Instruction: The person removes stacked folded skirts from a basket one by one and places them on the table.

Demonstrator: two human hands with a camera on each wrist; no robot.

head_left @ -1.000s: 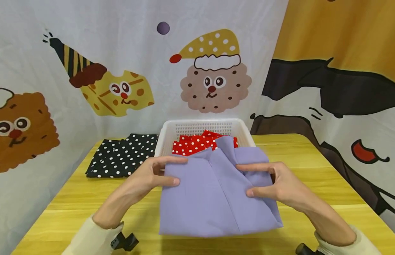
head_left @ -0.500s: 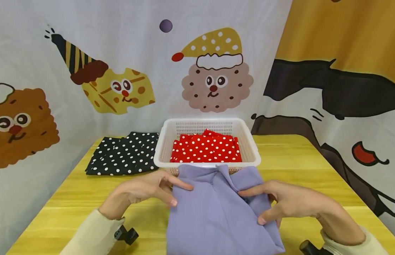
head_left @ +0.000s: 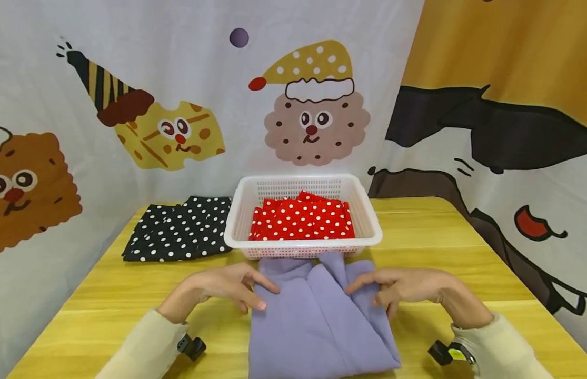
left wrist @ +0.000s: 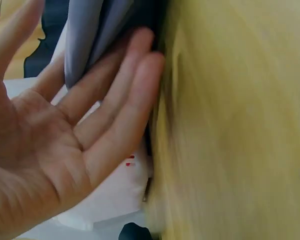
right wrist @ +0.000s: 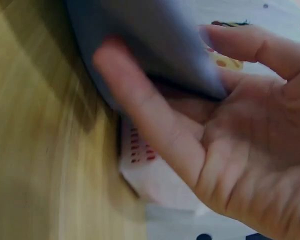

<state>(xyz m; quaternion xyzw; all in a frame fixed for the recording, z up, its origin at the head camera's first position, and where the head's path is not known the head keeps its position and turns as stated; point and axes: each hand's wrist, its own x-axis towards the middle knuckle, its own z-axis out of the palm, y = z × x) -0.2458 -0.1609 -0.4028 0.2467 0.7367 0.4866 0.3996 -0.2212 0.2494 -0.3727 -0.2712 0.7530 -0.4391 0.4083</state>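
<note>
A folded lavender garment [head_left: 298,321] with a long diagonal seam lies low over the front of the table, in front of the basket. My left hand [head_left: 227,287] holds its left edge, thumb and index finger on top and the other fingers underneath. In the left wrist view, those lower fingers [left wrist: 115,110] reach beneath the grey-looking cloth, close to the wood. My right hand [head_left: 409,287] grips the opposite edge the same way. The right wrist view shows the cloth [right wrist: 155,35] between thumb and fingers, near the tabletop.
Behind the garment stands a white perforated plastic basket [head_left: 302,244] with a folded red polka-dot cloth [head_left: 302,218] inside. Left of it lies a folded black polka-dot cloth [head_left: 181,231] on the wooden table [head_left: 426,231]. A cartoon-printed curtain [head_left: 189,63] hangs behind.
Both hands have lowered the lavender garment from above the basket's front to close over the table. The basket's front and the red cloth, partly covered before, now show.
</note>
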